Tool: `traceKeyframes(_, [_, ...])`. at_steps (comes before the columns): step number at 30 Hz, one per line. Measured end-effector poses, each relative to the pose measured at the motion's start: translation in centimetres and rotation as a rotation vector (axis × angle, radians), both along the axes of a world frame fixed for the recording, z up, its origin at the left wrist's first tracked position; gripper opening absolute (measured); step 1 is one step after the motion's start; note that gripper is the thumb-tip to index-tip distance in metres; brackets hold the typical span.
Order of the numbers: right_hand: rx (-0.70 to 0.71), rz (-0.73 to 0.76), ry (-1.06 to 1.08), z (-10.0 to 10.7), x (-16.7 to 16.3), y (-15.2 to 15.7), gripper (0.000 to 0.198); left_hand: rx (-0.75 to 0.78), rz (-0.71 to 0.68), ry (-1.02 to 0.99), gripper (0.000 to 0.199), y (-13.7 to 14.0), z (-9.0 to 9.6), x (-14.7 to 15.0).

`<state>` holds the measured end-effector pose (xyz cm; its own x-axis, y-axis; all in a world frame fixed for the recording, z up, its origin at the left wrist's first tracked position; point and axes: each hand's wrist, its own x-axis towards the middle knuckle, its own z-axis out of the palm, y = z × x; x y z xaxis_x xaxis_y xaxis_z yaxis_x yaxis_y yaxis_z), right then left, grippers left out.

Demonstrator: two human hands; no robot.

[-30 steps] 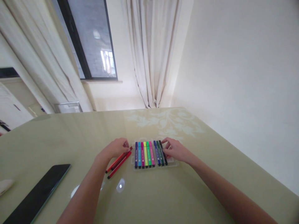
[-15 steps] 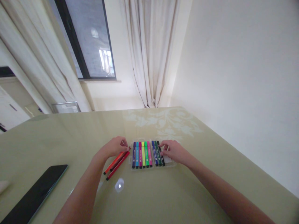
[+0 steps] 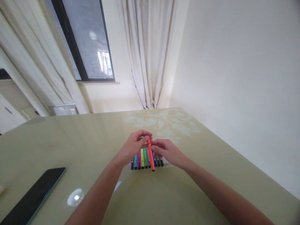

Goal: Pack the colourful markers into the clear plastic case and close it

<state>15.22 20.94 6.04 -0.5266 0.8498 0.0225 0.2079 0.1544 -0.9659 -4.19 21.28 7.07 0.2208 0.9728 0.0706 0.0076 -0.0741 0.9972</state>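
An orange marker (image 3: pixel 151 156) stands tilted over a clear plastic marker case (image 3: pixel 140 169). My left hand (image 3: pixel 137 143) is closed on its top end, thumb and fingers pinching it. Close against the marker's right side, my right hand (image 3: pixel 168 152) has its fingers bent but apart; whether the fingertips touch it is hard to see. In the case lie several markers in a row, among them a yellow marker (image 3: pixel 142 157), a green marker (image 3: pixel 145 157) and a light blue marker (image 3: pixel 136 162). Dark markers (image 3: pixel 158 160) fill part of the right half, partly covered by my right hand.
A black phone (image 3: pixel 35 193) lies on the glossy greenish table (image 3: pixel 182 197) at the left. A pale object (image 3: pixel 2 189) shows at the left edge. Beyond the table stand curtains (image 3: pixel 152 62), a window (image 3: pixel 89 40) and a white wall (image 3: pixel 234 78).
My left hand has moved right, bringing the orange marker from the table to above the case. The red markers at the left no longer show. My right hand has shifted slightly left.
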Motion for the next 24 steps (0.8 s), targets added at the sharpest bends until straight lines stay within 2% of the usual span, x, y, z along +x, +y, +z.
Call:
traceKeyframes(5, [-0.104, -0.018, 0.056, -0.4, 0.0, 0.0, 0.041, 0.030, 0.146, 0.112, 0.034, -0.2, -0.6, 1.7])
traceKeyframes(13, [-0.062, -0.015, 0.021, -0.8, 0.1, 0.2, 0.039, 0.078, 0.241, 0.156, 0.040, 0.5, -1.9, 1.9])
traceKeyframes(19, [-0.026, -0.015, 0.005, -0.5, -0.1, 0.0, 0.036, 0.078, 0.276, 0.187, 0.046, 0.7, -2.7, 2.1])
traceKeyframes(22, [0.012, -0.038, -0.038, -0.4, 0.2, 0.2, 0.034, 0.060, 0.245, 0.199, 0.045, 0.8, -2.4, 1.9])
traceKeyframes(24, [0.038, -0.072, -0.081, -0.1, 0.9, 0.6, 0.031, 0.075, 0.233, 0.279, 0.043, 0.9, -2.0, 1.1])
